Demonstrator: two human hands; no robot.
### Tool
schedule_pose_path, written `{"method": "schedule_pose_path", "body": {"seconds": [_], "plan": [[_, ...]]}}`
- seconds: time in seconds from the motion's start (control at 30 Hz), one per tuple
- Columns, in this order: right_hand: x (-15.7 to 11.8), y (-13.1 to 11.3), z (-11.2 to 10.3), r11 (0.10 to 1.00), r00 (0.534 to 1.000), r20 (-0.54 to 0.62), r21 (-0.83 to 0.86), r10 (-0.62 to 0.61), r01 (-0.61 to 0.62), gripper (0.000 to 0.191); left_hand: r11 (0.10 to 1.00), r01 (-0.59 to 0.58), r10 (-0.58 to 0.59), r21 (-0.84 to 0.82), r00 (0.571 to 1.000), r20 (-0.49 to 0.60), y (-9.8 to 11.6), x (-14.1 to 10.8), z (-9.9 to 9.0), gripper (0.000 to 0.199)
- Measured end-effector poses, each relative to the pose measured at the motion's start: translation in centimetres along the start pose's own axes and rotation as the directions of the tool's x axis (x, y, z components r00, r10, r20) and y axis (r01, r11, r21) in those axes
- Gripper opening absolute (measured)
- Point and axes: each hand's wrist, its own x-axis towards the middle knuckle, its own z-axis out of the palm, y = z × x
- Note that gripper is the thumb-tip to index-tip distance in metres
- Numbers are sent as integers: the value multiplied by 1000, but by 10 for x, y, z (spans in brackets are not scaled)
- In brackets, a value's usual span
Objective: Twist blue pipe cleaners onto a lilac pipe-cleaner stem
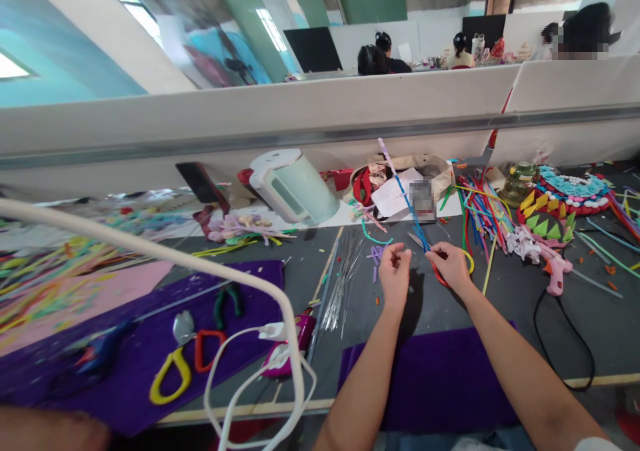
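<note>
My right hand (453, 268) pinches the lower end of a long thin stem (411, 206), wrapped in blue with a pale lilac tip. The stem leans up and away to the left. Just left of it is my left hand (395, 276), its fingers curled in towards the thumb; whatever they hold, if anything, is too small to make out. Scissors (470, 260) with red and yellow handles lie beneath my right hand, partly hidden by it. Purple pipe cleaner pieces (376, 256) lie beside my left hand.
Thin metal wires (341, 291) lie left of my hands. A kettle (300, 188) and a bundle of coloured pipe cleaners (487, 211) stand behind. At right is a pink glue gun (556, 270). A white cable (220, 261) arches across the left; purple cloth (445, 378) lies in front.
</note>
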Motion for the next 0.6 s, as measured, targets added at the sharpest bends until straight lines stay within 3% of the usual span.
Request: {"method": "schedule_pose_path", "body": {"seconds": [0.13,0.33,0.5,0.6], "plan": [[-3,-4,0,992,995,3,-77,-97,97,16,989,140,-146,52,978,150,2,-2,0,35],[-8,-11,0,952,966,87,-168,-244,255,14,942,323,-290,-89,919,266,1,-1,0,38],[-9,-10,5,974,983,57,-133,-176,182,15,874,418,-348,-247,894,282,4,0,-1,32],[-9,-10,6,992,996,29,-89,-87,90,17,874,410,-341,-262,901,269,7,-1,1,31]]}}
